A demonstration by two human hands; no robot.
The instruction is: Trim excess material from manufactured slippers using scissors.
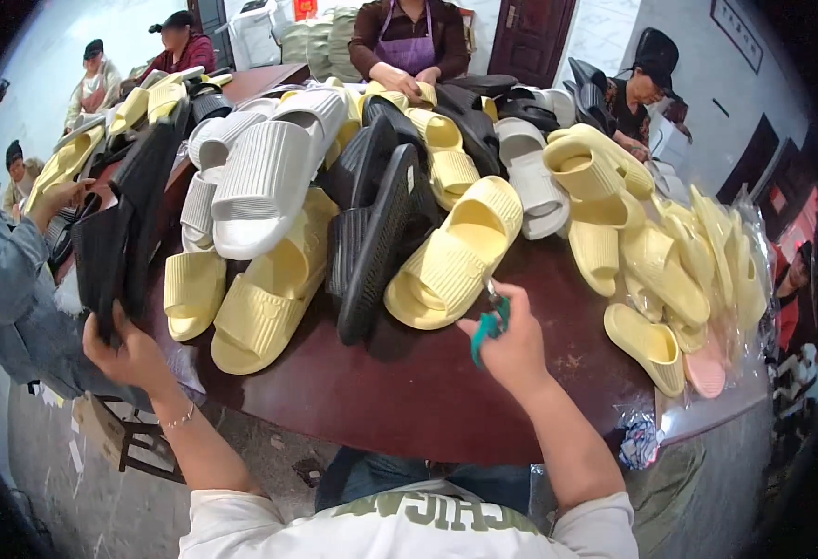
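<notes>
At the left edge of the table, my left hand (pixel 134 359) grips the lower end of a black slide slipper (pixel 106 247), which stands tilted upright. Another black slipper is right beside it. My right hand (pixel 516 345) is closed around small scissors with teal handles (pixel 486 337), their blades pointing up and away from me. The blade tips are close to a yellow slide slipper (pixel 456 261) with a ribbed strap; whether they touch it I cannot tell. Left of that slipper lean a black slipper (pixel 378 247), a larger yellow slipper (pixel 269 307) and a white slipper (pixel 262 186).
Slippers are heaped along the far side of the dark red table (pixel 409 401). At the right, yellow slippers (pixel 665 270) and a pink one (pixel 705 373) lie by clear plastic. A person in denim (pixel 8 270) stands close on the left; others work across the table.
</notes>
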